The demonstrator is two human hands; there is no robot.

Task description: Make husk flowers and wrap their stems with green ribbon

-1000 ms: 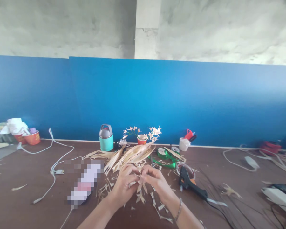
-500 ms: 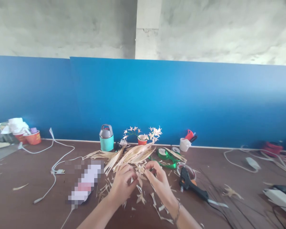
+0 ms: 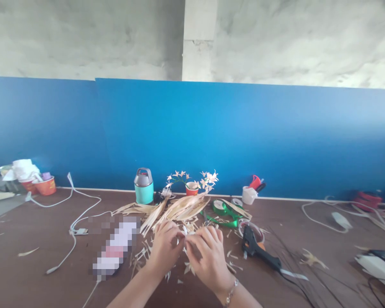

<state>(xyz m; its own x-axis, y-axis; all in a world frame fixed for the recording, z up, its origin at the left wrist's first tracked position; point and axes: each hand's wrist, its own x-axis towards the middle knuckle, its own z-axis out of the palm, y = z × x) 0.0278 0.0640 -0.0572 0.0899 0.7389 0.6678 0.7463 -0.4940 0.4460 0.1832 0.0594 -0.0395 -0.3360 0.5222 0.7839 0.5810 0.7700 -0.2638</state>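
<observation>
My left hand (image 3: 165, 248) and my right hand (image 3: 210, 254) meet over the middle of the table, thumbs and fingertips pinched together. Between them shows a bit of a small pale dried-husk flower (image 3: 185, 231), mostly covered by the fingers. Just beyond lies a bundle of dried husk strips (image 3: 182, 208). Below the hands, a loose husk flower (image 3: 188, 268) is partly hidden by my right hand. Cut scraps (image 3: 141, 252) are scattered around. Finished-looking husk flowers on green stems (image 3: 209, 179) stand in a red paper cup (image 3: 192, 188) behind the bundle.
On the right lie a black glue gun (image 3: 258, 250), green ribbon (image 3: 226, 209) and a white cup (image 3: 249, 195) with red-handled scissors. To the left are a blurred-out phone (image 3: 115, 250), white cables (image 3: 73, 222) and a turquoise flask (image 3: 144, 188). A blue partition (image 3: 231, 132) borders the table's back.
My right hand has moved left and turned inward, so its fingertips now meet those of my left hand. The petals that hung below my left fingers are now covered.
</observation>
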